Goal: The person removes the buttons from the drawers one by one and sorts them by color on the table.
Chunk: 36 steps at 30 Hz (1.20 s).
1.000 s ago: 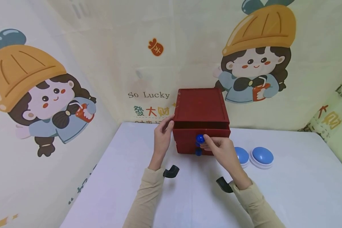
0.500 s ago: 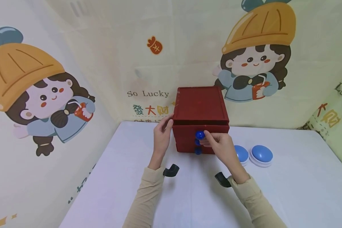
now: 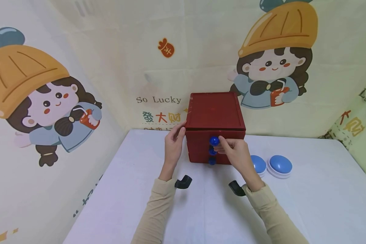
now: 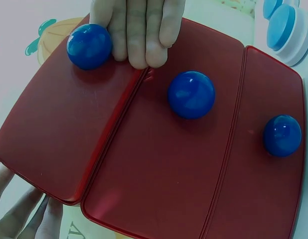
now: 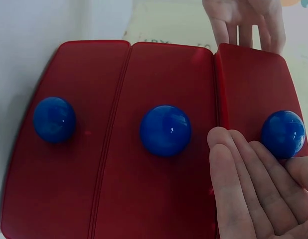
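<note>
A red drawer cabinet stands on the table with three drawers stacked at its front, each with a round blue knob. My right hand pinches the top drawer's knob with thumb and forefinger; its other fingers stretch over the drawer front. In the right wrist view the top drawer sits slightly proud of the middle one. My left hand rests against the cabinet's left side, its fingers fairly straight. The middle knob and the bottom knob are untouched.
To the cabinet's right are two blue-topped push buttons with white bases, one in full view and the other partly behind my right forearm. A printed cloth backdrop rises right behind the white table.
The top drawer has slid inward, and the dark gap under the cabinet's top has narrowed to a thin line. My right hand has moved forward with the knob; my left hand has stayed put.
</note>
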Motion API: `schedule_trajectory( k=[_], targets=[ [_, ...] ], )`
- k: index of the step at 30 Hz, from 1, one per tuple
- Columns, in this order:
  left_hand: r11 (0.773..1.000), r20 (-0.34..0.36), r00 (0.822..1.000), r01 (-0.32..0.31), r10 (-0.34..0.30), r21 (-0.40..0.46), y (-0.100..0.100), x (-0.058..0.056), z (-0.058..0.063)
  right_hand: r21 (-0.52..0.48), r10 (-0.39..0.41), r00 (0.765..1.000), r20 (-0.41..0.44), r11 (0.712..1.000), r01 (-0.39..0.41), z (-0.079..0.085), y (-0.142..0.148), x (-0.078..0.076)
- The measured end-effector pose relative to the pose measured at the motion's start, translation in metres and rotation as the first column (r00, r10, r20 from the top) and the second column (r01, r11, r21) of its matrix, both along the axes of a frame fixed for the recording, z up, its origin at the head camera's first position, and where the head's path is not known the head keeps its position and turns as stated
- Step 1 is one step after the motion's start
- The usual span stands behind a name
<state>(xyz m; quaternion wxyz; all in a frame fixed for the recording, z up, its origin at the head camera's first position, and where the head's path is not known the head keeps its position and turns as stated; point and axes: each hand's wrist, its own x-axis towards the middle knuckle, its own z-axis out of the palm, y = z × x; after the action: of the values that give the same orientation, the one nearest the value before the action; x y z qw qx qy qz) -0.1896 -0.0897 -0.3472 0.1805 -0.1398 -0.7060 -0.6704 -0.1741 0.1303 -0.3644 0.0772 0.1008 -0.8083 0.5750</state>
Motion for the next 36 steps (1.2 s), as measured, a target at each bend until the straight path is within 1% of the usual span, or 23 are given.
schedule_trajectory(
  k=[4,9,21,31,36],
  targets=[
    [1.0,0.005,1.0,-0.003,0.003,-0.006,0.0,0.001,0.001,0.008,-0.01,1.0,-0.012,1.0,0.01,0.0,0.0,-0.003],
    [1.0,0.006,1.0,-0.004,0.004,-0.014,0.0,0.001,0.002,-0.002,-0.011,1.0,-0.003,1.0,0.011,0.0,-0.001,-0.006],
    [1.0,0.01,1.0,0.01,-0.01,0.007,-0.001,-0.001,0.0,0.014,-0.025,1.0,-0.004,1.0,0.025,0.0,-0.003,-0.009],
    [1.0,0.01,1.0,0.014,-0.014,0.01,-0.001,-0.002,0.0,-0.002,-0.041,0.999,0.002,0.999,0.041,-0.006,0.004,-0.003],
    [1.0,0.007,1.0,0.007,-0.007,0.008,0.0,-0.002,0.0,0.018,-0.058,0.998,0.029,0.998,0.057,-0.011,0.009,0.0]
  ],
)
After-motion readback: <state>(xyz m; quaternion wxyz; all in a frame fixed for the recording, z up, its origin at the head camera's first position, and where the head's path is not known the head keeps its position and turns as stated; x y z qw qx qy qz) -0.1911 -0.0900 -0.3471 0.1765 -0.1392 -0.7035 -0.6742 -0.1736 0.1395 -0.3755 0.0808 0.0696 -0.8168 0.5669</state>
